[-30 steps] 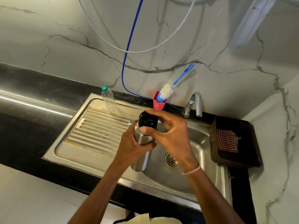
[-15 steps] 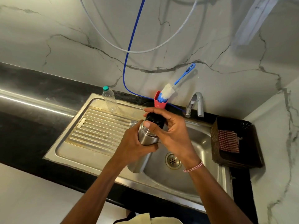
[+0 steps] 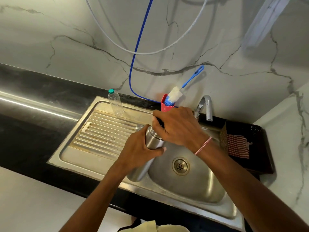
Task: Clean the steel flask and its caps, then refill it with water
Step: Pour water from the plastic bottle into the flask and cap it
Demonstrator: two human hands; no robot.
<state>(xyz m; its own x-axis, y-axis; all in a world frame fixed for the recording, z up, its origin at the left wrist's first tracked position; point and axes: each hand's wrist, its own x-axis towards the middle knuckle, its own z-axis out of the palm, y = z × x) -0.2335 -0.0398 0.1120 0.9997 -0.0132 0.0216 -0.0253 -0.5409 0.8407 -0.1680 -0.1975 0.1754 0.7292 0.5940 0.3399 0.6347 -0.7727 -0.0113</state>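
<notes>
The steel flask (image 3: pixel 153 139) is held tilted over the left edge of the sink basin (image 3: pixel 189 183). My left hand (image 3: pixel 139 149) grips its upper body from the left. My right hand (image 3: pixel 177 128) wraps over the top and grips the black cap (image 3: pixel 160 122), most of which is hidden under the fingers. A small steel cap (image 3: pixel 138 127) stands on the drainboard just behind my left hand. The flask's lower end points down toward the basin's front left.
The tap (image 3: pixel 204 106) stands behind the basin. A blue-and-white bottle brush (image 3: pixel 175 95) leans in a red holder (image 3: pixel 165 106). A clear plastic bottle (image 3: pixel 115 102) stands at the back of the ribbed drainboard (image 3: pixel 103 133). A dark basket (image 3: pixel 250 144) with a checked cloth (image 3: pixel 238 146) sits right.
My right hand has turned over the black cap, its back now facing up and covering the cap. The flask has tipped a little further toward the tap. A small steel cap now shows behind my left hand.
</notes>
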